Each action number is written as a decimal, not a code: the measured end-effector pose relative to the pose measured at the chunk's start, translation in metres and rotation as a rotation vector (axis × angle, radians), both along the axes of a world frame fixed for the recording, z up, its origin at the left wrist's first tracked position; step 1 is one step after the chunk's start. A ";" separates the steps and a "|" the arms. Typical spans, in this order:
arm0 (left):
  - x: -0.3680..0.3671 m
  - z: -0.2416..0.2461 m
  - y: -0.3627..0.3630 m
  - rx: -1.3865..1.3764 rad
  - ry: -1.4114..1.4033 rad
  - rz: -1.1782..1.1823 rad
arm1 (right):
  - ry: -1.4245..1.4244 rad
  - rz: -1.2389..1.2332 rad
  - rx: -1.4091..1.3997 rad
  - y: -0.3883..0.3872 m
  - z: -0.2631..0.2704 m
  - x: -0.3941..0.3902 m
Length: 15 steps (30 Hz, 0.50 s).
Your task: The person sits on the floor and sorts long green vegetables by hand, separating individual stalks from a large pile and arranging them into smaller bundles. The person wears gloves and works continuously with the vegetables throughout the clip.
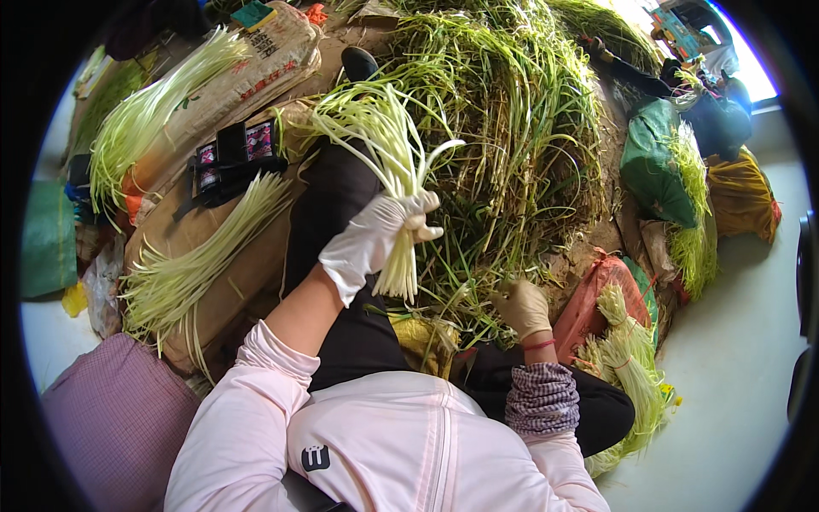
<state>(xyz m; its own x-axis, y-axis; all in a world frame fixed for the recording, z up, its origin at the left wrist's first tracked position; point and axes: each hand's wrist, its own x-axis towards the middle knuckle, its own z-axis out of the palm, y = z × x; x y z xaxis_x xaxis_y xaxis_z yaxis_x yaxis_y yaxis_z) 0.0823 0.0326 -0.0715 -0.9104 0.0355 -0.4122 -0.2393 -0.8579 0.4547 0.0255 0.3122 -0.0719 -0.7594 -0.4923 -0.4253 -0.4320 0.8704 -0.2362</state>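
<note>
My left hand (381,229), in a white glove, grips a bunch of pale green-white stalks (397,157) around its lower part. The even cut ends point down below the fist, and the leafy tips fan out above it. My right hand (524,310), in a tan glove, is curled at the near edge of a large heap of long green leafy stalks (505,121). Its fingers face away, so whether it holds anything is hidden. To the left, a loose bundle of pale stalks (205,256) lies on a brown sack (249,294).
Another pale bundle (160,109) rests on a printed woven sack (269,64) at the upper left. Tied bundles (630,365) lie beside a red bag (592,294) at my right knee. Green (652,160) and mustard sacks (742,198) stand farther right. A black patterned strap (237,157) lies at left.
</note>
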 end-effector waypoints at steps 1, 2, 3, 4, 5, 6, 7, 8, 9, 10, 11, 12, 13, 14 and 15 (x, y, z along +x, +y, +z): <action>0.000 -0.003 0.010 -0.052 -0.035 0.004 | 0.088 0.001 -0.170 -0.004 0.004 0.000; 0.001 -0.006 0.019 -0.059 -0.095 0.007 | -0.186 -0.157 -0.461 -0.018 0.003 0.006; 0.003 -0.009 0.028 -0.113 -0.066 -0.005 | -0.429 -0.294 -0.760 -0.034 0.000 0.014; 0.004 -0.013 0.038 -0.149 -0.075 0.040 | -0.663 -0.341 -0.850 -0.051 -0.005 0.024; 0.006 -0.017 0.046 -0.185 -0.084 0.089 | -0.900 -0.323 -0.974 -0.066 -0.012 0.034; 0.008 -0.020 0.053 -0.194 -0.074 0.110 | -0.999 -0.412 -0.968 -0.077 -0.017 0.043; 0.013 -0.023 0.055 -0.235 -0.089 0.120 | -1.143 -0.423 -1.035 -0.085 -0.021 0.051; 0.016 -0.025 0.058 -0.280 -0.130 0.135 | -1.298 -0.523 -0.968 -0.091 -0.025 0.056; 0.019 -0.025 0.060 -0.306 -0.126 0.154 | -1.302 -0.528 -0.891 -0.092 -0.027 0.060; 0.023 -0.026 0.060 -0.268 -0.155 0.133 | -1.321 -0.510 -0.896 -0.092 -0.027 0.062; 0.025 -0.025 0.057 -0.162 -0.131 0.108 | -1.328 -0.533 -0.869 -0.088 -0.026 0.063; 0.026 -0.025 0.054 -0.049 -0.096 0.098 | -1.339 -0.522 -0.864 -0.085 -0.025 0.063; 0.024 -0.025 0.051 0.057 -0.123 0.071 | -1.344 -0.527 -0.853 -0.080 -0.024 0.063; 0.023 -0.025 0.046 0.176 -0.183 0.052 | -1.364 -0.519 -0.874 -0.076 -0.022 0.062; 0.021 -0.025 0.040 0.243 -0.095 0.118 | -1.320 -0.440 -0.877 -0.074 -0.022 0.063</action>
<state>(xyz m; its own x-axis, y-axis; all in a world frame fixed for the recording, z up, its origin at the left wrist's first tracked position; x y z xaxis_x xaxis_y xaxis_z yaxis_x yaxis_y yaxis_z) 0.1029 0.0726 -0.0968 -0.8720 0.0400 -0.4879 -0.1632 -0.9634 0.2128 0.0885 0.2383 -0.0940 -0.2582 -0.7748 -0.5771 0.6852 0.2743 -0.6748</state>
